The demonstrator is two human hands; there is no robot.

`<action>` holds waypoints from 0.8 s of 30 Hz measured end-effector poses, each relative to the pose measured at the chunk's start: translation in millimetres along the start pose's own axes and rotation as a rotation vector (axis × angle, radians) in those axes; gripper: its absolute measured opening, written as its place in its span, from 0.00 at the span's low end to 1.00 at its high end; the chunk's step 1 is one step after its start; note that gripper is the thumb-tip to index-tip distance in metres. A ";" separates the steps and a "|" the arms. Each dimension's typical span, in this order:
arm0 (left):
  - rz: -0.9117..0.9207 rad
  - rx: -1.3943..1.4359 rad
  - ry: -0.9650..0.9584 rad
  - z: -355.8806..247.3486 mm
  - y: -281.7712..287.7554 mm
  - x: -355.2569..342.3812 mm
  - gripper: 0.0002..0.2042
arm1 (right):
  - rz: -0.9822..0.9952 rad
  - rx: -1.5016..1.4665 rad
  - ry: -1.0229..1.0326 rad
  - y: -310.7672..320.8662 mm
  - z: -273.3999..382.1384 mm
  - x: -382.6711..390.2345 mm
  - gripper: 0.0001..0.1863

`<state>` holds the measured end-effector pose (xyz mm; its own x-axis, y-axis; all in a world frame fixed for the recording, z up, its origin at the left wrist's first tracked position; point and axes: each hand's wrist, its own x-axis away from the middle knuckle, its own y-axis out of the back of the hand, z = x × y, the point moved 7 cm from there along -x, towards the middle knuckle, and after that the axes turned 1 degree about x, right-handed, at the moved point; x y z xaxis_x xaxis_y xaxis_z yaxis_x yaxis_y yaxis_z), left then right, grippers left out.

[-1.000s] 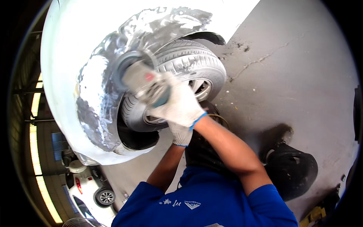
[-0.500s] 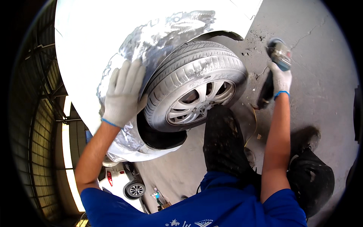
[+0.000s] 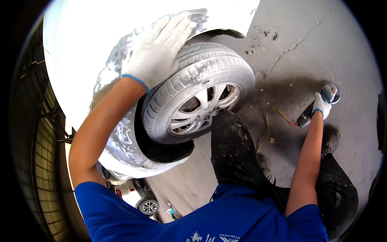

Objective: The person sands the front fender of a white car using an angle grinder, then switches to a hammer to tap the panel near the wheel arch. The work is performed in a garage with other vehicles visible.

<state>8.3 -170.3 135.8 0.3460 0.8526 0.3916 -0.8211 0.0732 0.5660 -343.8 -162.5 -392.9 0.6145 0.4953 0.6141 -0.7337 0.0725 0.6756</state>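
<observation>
My left hand (image 3: 157,52), in a pale knit glove with a blue cuff, lies flat with its fingers stretched over the sanded wheel-arch area of a white car panel (image 3: 72,56). Part of the bare-metal patch (image 3: 117,60) is hidden under it. Close below the hand is the tyre (image 3: 209,74), dusty and fitted on a silver spoked rim (image 3: 197,121). Off to the right, my gloved right hand (image 3: 321,105) is wrapped round a handheld power sander (image 3: 331,93) with a round head and a dark rear part. The sander is held away from the car.
A yellow cord or hose (image 3: 267,127) runs over the grey concrete floor (image 3: 298,24) between my legs and the sander. Small debris (image 3: 266,34) lies near the panel's end. Another white car (image 3: 131,191) stands behind at lower left. My dark-trousered knee (image 3: 229,133) is close to the rim.
My left hand has slid up and right along the sanded patch. My right hand has carried the sander outward to the right and lower, and the view has shifted slightly.
</observation>
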 end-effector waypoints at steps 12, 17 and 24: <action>0.170 0.113 0.162 4.8 24.5 125.4 0.38 | 0.356 -0.108 0.558 -39.5 73.3 35.8 0.29; 0.191 0.061 0.230 -9.3 13.9 172.2 0.35 | 0.754 -0.607 0.614 -16.7 186.7 199.7 0.20; 0.149 0.003 0.269 -16.9 9.5 189.8 0.32 | 1.627 -0.794 0.679 32.1 229.5 422.7 0.29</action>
<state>58.5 0.9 203.3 0.0887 0.9603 0.2646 -0.8522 -0.0644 0.5193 -41.0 -149.4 -18.0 -0.7426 0.6697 -0.0031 -0.4610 -0.5145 -0.7230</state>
